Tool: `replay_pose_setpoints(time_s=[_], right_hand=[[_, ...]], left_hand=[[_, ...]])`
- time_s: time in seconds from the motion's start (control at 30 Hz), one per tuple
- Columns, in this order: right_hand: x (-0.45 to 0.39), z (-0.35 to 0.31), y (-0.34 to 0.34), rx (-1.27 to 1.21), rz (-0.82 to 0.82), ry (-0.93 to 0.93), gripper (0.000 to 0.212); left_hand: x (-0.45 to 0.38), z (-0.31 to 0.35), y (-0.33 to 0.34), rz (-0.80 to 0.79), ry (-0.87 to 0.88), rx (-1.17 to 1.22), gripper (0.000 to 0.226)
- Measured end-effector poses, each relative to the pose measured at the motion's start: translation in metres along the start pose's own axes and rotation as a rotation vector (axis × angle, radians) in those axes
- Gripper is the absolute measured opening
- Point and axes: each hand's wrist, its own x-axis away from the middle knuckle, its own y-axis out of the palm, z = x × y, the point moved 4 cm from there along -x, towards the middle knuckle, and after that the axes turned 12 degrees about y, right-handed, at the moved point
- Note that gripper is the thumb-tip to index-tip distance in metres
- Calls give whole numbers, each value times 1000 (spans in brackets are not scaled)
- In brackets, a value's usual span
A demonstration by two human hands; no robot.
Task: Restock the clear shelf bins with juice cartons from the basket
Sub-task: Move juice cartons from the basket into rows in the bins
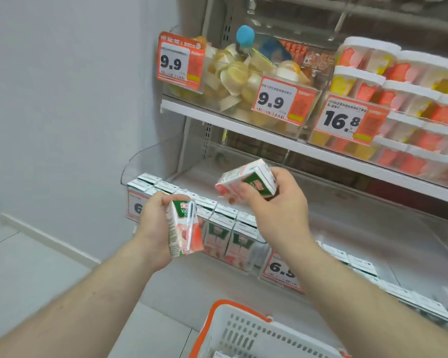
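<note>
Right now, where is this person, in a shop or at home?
Most likely a shop. Shelves carry orange price tags, clear bins hold rows of juice cartons, and a shopping basket sits below the hands.

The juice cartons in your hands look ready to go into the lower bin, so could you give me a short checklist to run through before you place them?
1. Left hand holds a juice carton securely, upright: ok.
2. Right hand holds its carton: ok, but the carton is tilted, so straighten it first.
3. Free space in the clear bin behind the front rows of cartons: ok, open floor shows at the back.
4. Flavour matches the shelved cartons: ok, same green and pink print.
5. Price tag matches the product: cannot tell, partly hidden.
6. Stock left in the basket: cannot tell, mostly out of frame.
</note>
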Motion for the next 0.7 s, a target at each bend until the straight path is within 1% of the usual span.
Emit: replay_pose_setpoints(time_s=[0.07,0.17,0.23,0.27,0.37,0.43,0.5,0.6,0.67,0.7], right_hand=[[-28,-8,30,65,-55,-16,26],[-70,-11,80,159,-154,-16,26],[-95,-8,114,264,-200,-14,25],[-106,-4,131,319,-220,-8,25],[-133,11,177,446,-265,23,30],[-145,23,203,514,-308,51,31],[-152,30,222,572,-381,96,29],[-156,34,241,634,-511,137,23],[-156,36,246,570,-578,225,20],[-156,38,248,485,-617,314,18]], left_hand=[[-7,4,-12,133,49,-38,19],[-21,10,-31,412,209,-128,29],[-24,17,-36,504,333,-211,29],[-26,19,-40,532,354,-249,32],[-42,16,-56,584,330,-334,64],[-52,11,-66,616,304,-357,75],[-59,7,-68,636,295,-336,77],[-63,5,-65,634,324,-289,76],[-65,3,-65,623,323,-274,73],[-66,2,-66,620,323,-273,71]])
